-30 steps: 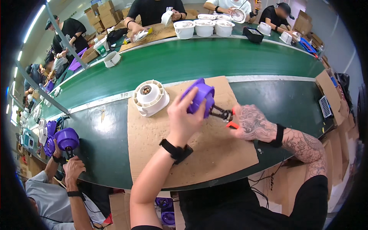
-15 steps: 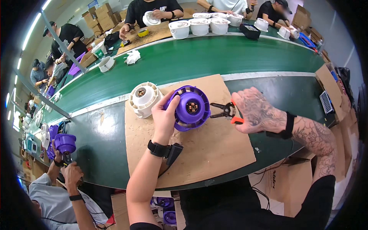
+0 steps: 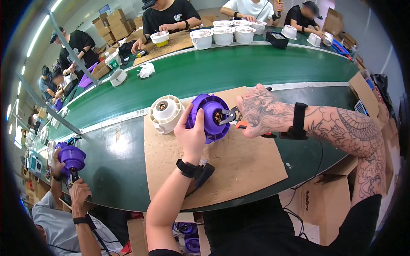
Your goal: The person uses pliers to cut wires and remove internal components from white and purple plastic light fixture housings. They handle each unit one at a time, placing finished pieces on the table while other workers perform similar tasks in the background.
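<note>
My left hand (image 3: pixel 191 135) grips the rim of a round purple plastic housing (image 3: pixel 207 121), tilted with its hub toward the right. Copper-coloured metal parts (image 3: pixel 218 117) show in the hub. In my right hand (image 3: pixel 265 112) is a pair of pliers (image 3: pixel 231 115) with orange and black handles, the fingers closed around them. The plier jaws reach into the hub at the copper parts; whether they bite on one I cannot tell. Just left of the purple piece, a white housing (image 3: pixel 165 112) of similar shape rests on the cardboard sheet (image 3: pixel 239 170).
Beyond the cardboard runs a green conveyor belt (image 3: pixel 205 66) with a crumpled white piece (image 3: pixel 146 70) on it. Several white tubs (image 3: pixel 223 36) stand at its far edge. At left, a co-worker's hand (image 3: pixel 80 193) works on another purple housing (image 3: pixel 71 158). An open carton (image 3: pixel 366 91) stands at right.
My right hand has moved left, bringing the plier jaws from beside the housing into its hub. The purple housing has turned toward the pliers.
</note>
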`<action>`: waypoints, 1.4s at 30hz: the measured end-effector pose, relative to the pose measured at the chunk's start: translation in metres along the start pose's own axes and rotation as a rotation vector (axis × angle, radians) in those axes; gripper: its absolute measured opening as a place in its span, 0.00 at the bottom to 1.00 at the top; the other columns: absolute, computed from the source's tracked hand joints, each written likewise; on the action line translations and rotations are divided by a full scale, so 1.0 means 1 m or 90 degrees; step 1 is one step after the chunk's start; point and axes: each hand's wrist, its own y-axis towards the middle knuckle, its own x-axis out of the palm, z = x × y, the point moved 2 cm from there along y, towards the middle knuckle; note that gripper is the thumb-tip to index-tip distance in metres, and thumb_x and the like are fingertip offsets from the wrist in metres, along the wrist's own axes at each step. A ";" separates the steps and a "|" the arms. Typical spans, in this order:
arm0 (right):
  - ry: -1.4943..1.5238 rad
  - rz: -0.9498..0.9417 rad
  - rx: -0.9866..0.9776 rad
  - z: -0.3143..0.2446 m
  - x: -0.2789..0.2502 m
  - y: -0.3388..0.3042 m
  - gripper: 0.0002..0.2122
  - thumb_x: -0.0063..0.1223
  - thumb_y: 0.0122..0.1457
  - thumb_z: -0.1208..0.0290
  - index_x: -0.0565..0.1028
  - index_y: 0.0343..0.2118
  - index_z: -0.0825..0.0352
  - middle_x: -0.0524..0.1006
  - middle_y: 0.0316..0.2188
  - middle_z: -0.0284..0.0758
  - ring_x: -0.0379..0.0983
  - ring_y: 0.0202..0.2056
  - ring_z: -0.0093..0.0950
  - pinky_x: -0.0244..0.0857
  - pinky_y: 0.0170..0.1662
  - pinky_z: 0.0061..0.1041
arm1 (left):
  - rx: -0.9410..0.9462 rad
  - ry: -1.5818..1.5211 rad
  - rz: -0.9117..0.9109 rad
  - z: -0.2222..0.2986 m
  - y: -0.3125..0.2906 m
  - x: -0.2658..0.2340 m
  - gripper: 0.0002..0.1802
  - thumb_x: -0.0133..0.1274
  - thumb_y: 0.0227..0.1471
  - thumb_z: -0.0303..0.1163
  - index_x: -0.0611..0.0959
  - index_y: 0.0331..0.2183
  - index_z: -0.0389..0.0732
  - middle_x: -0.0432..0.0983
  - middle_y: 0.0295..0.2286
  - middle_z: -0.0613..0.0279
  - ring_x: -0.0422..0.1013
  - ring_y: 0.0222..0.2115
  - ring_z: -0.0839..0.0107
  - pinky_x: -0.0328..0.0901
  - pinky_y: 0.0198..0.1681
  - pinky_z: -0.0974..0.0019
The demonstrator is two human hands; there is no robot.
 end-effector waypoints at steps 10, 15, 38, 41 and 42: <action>-0.039 -0.016 0.000 -0.015 -0.006 0.005 0.23 0.62 0.42 0.58 0.69 0.36 0.70 0.78 0.30 0.45 0.76 0.38 0.48 0.60 0.50 0.46 | 0.066 0.039 0.026 0.001 -0.002 0.000 0.24 0.67 0.58 0.34 0.84 0.52 0.28 0.85 0.44 0.47 0.81 0.44 0.64 0.72 0.53 0.63; 0.031 0.027 -0.018 -0.009 -0.003 -0.003 0.24 0.63 0.41 0.58 0.70 0.36 0.70 0.78 0.30 0.44 0.76 0.38 0.48 0.60 0.51 0.47 | 0.119 0.096 0.026 0.007 -0.003 0.000 0.23 0.67 0.58 0.33 0.85 0.51 0.29 0.85 0.44 0.47 0.81 0.45 0.61 0.72 0.53 0.61; 0.344 -0.254 0.167 -0.001 0.009 0.005 0.20 0.63 0.42 0.53 0.80 0.23 0.71 0.79 0.25 0.45 0.77 0.33 0.38 0.67 0.36 0.39 | 0.174 0.161 -0.015 0.018 -0.009 0.004 0.26 0.71 0.53 0.32 0.85 0.51 0.30 0.83 0.44 0.44 0.81 0.43 0.58 0.74 0.50 0.60; 0.369 -0.228 0.178 0.008 0.029 0.000 0.22 0.64 0.44 0.51 0.81 0.28 0.71 0.78 0.25 0.43 0.76 0.32 0.38 0.66 0.36 0.39 | 0.182 0.164 -0.065 0.021 -0.011 0.006 0.24 0.69 0.55 0.29 0.84 0.52 0.30 0.83 0.44 0.48 0.80 0.43 0.62 0.73 0.50 0.63; 0.256 -0.097 0.107 0.005 0.032 0.000 0.22 0.64 0.44 0.51 0.80 0.28 0.71 0.78 0.24 0.42 0.75 0.31 0.38 0.66 0.36 0.40 | 0.198 0.178 -0.063 0.021 -0.011 0.003 0.24 0.69 0.55 0.29 0.84 0.52 0.30 0.83 0.43 0.49 0.80 0.42 0.63 0.73 0.50 0.63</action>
